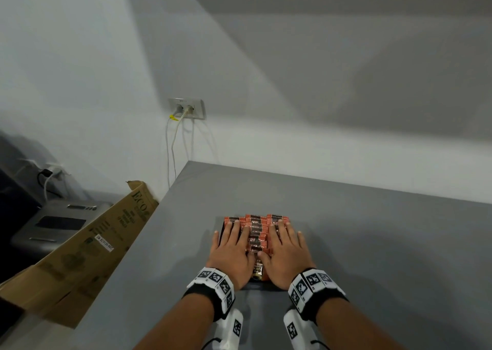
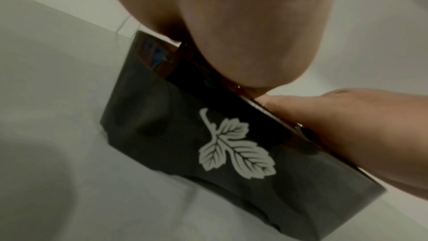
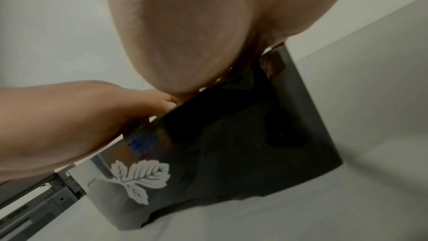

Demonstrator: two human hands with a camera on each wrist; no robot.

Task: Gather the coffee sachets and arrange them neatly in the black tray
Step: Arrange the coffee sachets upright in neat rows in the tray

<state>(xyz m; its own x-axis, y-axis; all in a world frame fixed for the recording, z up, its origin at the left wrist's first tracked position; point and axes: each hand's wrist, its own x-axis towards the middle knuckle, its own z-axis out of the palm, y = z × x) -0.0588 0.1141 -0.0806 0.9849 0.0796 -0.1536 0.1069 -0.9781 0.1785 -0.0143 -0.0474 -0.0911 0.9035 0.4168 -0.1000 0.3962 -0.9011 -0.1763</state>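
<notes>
Several orange and brown coffee sachets lie in rows inside the black tray on the grey table. My left hand lies flat on the left rows with fingers straight and spread. Pressing flat on the right rows is my right hand. Both thumbs point inward over the middle row. In the left wrist view the tray's near wall carries a white leaf print, with my palm on top. From the right wrist, the same black wall shows under my right palm.
A brown cardboard box leans at the table's left edge. Beyond it stands a grey machine. A wall socket with white cables sits above the table's far left corner. The white wall runs along the far edge.
</notes>
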